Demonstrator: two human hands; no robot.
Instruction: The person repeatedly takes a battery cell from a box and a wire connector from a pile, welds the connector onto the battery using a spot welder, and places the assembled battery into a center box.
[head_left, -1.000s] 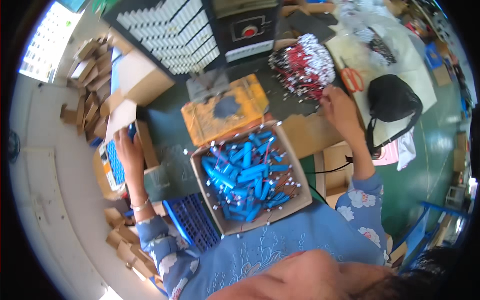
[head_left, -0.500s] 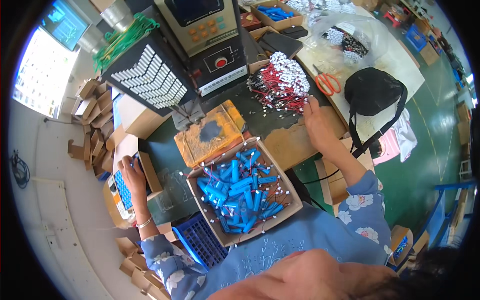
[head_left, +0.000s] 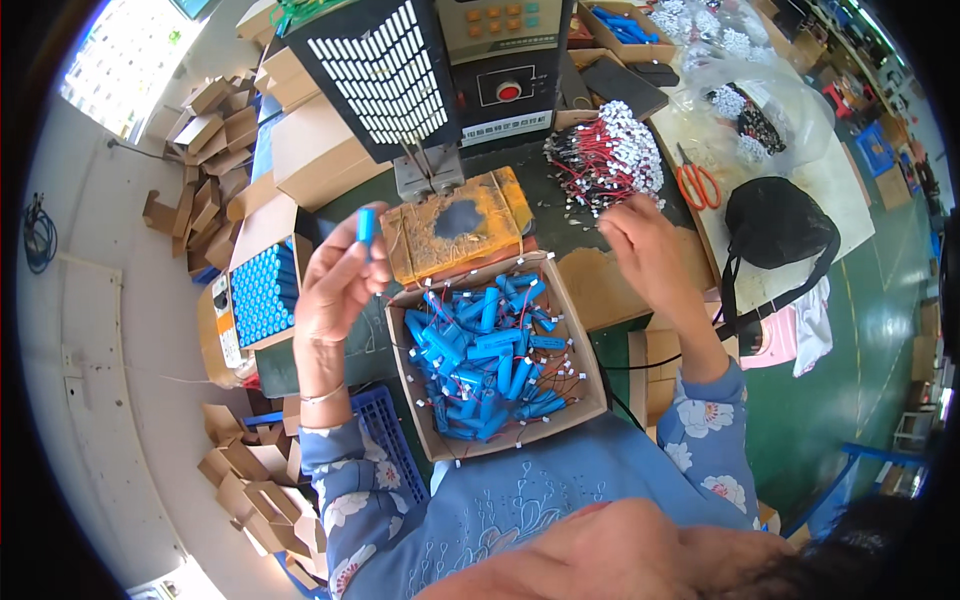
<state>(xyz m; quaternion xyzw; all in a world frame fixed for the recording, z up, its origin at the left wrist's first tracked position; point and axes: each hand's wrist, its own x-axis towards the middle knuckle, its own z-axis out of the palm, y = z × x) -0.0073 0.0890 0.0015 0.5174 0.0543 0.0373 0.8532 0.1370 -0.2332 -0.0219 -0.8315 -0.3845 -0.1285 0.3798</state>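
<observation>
My left hand (head_left: 340, 285) holds a blue cylindrical battery cell (head_left: 366, 228) upright between thumb and fingers, just left of a worn yellow-orange block (head_left: 460, 225). With fingers curled together, my right hand (head_left: 650, 250) is at the near edge of a pile of red and black wire leads with white connectors (head_left: 610, 150). Whatever its fingertips pinch is too small to make out. In front of me sits a cardboard box (head_left: 530, 440) full of blue battery cells with leads (head_left: 490, 345). Another box (head_left: 308, 255), left of my left hand, holds upright blue cells (head_left: 265, 290) in rows.
Behind the block stands a machine (head_left: 505, 75) with a red button and a slotted dark panel (head_left: 378, 75). Orange-handled scissors (head_left: 697, 183), a black bag (head_left: 785, 225) and a clear plastic bag (head_left: 720, 75) lie at right. A blue crate (head_left: 390, 440) stands below the left table edge.
My left hand has come up and right from the box of upright cells, bringing one cell. My right hand remains beside the wire pile, its fingers more curled. The view has shifted.
</observation>
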